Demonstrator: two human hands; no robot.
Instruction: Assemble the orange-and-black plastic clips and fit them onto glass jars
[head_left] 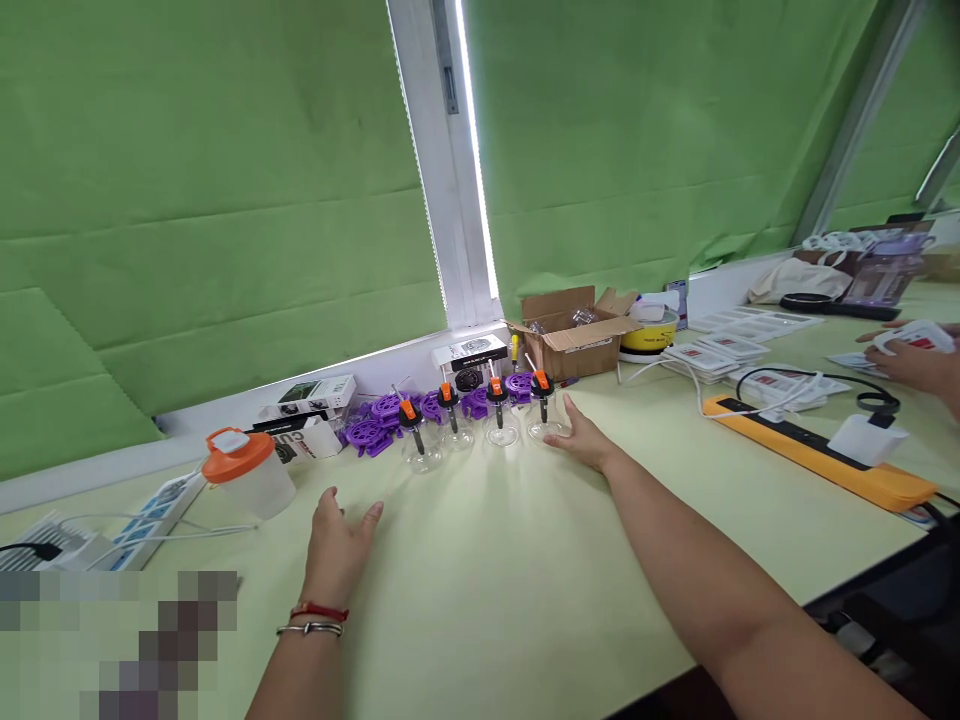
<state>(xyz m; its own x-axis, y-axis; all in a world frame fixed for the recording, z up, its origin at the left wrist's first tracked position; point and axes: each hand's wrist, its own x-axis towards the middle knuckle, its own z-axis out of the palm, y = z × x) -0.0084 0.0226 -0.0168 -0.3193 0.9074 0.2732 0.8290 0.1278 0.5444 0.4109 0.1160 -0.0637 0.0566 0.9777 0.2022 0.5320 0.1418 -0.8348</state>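
Several clear, wide-bottomed bottles with black-and-orange tops stand in a row on the table. At the right end of the row, my right hand (585,437) is around the lower side of the rightmost bottle (541,428), thumb in front and fingers at its right side. The leftmost bottle (422,458) stands slightly nearer to me. My left hand (337,540) is over the table, left of the row, with fingers apart and nothing in it. Behind the bottles lie purple spoked plastic parts (367,432).
An orange-lidded container (259,485), a white power strip (159,520) and cables sit left. An open cardboard box (581,345) and yellow bowl (654,332) are at the back. An orange power strip (817,450) lies right, near another person's hand (911,365).
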